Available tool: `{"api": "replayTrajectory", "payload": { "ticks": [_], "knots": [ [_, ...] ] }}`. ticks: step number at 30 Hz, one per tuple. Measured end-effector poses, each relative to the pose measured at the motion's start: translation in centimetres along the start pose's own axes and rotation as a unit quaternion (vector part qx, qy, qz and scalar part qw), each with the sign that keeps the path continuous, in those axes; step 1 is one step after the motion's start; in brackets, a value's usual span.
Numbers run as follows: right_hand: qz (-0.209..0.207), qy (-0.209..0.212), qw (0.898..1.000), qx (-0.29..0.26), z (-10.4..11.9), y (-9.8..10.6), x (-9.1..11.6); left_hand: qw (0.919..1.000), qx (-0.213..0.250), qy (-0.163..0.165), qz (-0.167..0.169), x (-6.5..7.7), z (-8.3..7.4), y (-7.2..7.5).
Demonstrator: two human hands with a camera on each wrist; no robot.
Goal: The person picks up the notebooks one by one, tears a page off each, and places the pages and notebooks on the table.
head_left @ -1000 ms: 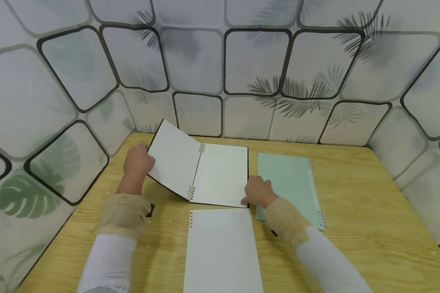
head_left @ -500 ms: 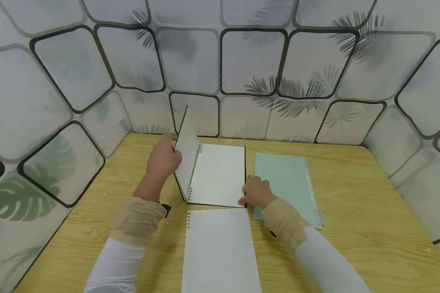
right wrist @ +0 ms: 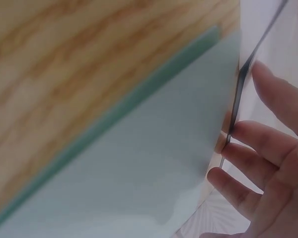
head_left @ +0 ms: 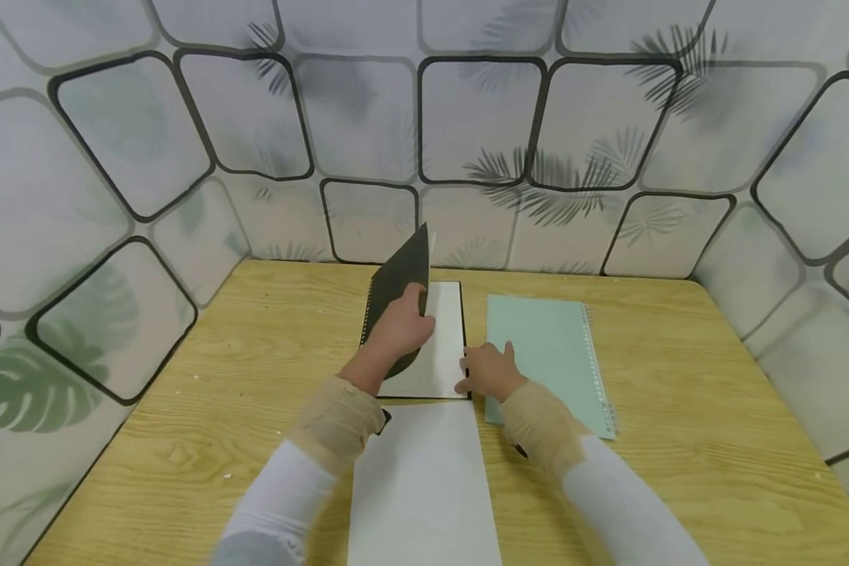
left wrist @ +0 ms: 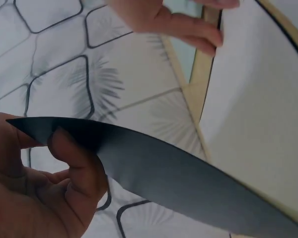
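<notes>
In the head view, a spiral-bound notebook with a black cover point(head_left: 398, 271) stands half open, its white page point(head_left: 447, 346) lying flat on the right. My left hand point(head_left: 399, 326) grips the raised cover by its free edge; the left wrist view shows the thumb and curled fingers around the dark sheet point(left wrist: 154, 163). My right hand point(head_left: 490, 371) rests at the notebook's right edge, fingertips along the dark border and thumb over the page. In the right wrist view the fingers point(right wrist: 258, 136) of that hand are fairly straight against the edge. The cover hides the page's left part.
A mint-green spiral notebook point(head_left: 538, 346) lies to the right, beside and partly behind my right hand. Nearer to me, a white ruled notebook page point(head_left: 424, 487) lies on the wooden table point(head_left: 693, 393). Patterned walls point(head_left: 481, 118) enclose the table's back and sides.
My left hand has swung the black cover up from the left, past upright, and over towards the right, so its black outside now shows. My right hand has stayed at the page edge.
</notes>
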State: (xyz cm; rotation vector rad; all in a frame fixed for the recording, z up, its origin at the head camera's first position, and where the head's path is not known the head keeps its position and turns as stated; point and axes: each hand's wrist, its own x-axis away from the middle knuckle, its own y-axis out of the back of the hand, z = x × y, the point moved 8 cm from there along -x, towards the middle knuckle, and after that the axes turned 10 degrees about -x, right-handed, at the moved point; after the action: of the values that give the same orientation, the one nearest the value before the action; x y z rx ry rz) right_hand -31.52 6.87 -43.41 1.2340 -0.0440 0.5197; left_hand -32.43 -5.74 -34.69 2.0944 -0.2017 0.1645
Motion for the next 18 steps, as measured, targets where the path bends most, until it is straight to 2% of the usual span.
{"api": "replayTrajectory", "payload": {
  "ticks": [5, 9, 14, 18],
  "knots": [
    [-0.01, 0.002, 1.0, -0.003, -0.2, 0.0, 0.0, 0.9986, -0.04, -0.017, 0.03, -1.4, -1.0, -4.6],
    [-0.024, 0.007, 0.999, -0.036, -0.2, 0.1, 0.3, 0.9961, -0.061, -0.022, 0.059, -2.0, -1.2, -7.5],
    [-0.028, 0.013, 0.998, -0.047, -0.4, 0.2, 0.8, 0.9943, -0.073, -0.021, 0.075, -2.5, -0.8, -9.7],
    [-0.021, 0.021, 0.999, -0.045, -0.8, 0.1, 1.1, 0.9933, -0.08, -0.008, 0.083, -2.8, -0.4, -10.7]
  ]
}}
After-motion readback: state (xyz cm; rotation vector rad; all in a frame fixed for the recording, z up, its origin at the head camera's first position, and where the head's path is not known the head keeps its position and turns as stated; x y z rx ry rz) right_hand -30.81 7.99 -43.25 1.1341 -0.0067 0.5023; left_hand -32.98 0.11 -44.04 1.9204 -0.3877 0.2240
